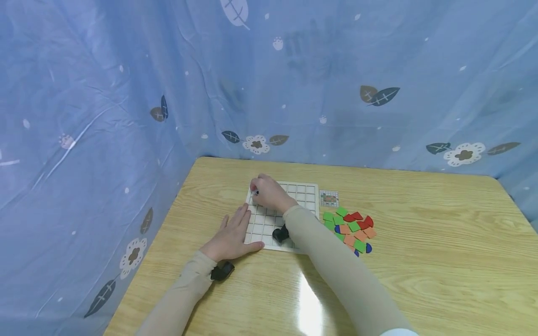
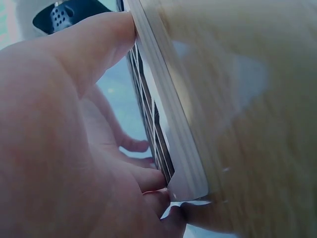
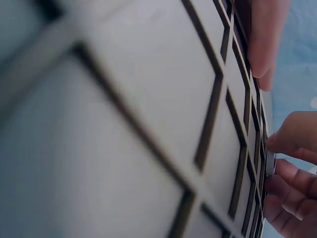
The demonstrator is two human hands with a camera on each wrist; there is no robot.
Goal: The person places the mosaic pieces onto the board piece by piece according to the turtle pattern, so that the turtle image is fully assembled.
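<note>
A white board (image 1: 260, 228) with a square grid of raised ridges lies on the table. My left hand (image 1: 232, 235) spreads over its left side, the fingers along the left edge and the thumb at the near left corner. In the left wrist view the thumb (image 2: 111, 42) presses against the board's side wall (image 2: 173, 114). At the far left corner of the grid, my right hand (image 1: 271, 193) pinches a small, pale, flat piece (image 3: 270, 162) between thumb and fingertips, low over the cells. Most of that piece is hidden by the fingers.
Right of the board lie loose flat tiles: green squares (image 1: 359, 246), orange squares (image 1: 349, 240), red quarter-rounds (image 1: 368, 221) and blue half-rounds (image 1: 368, 248). A small printed pattern card (image 1: 329, 198) sits beside the board's far right edge. Blue curtain (image 1: 315, 93) hangs behind the wooden table (image 1: 441, 242).
</note>
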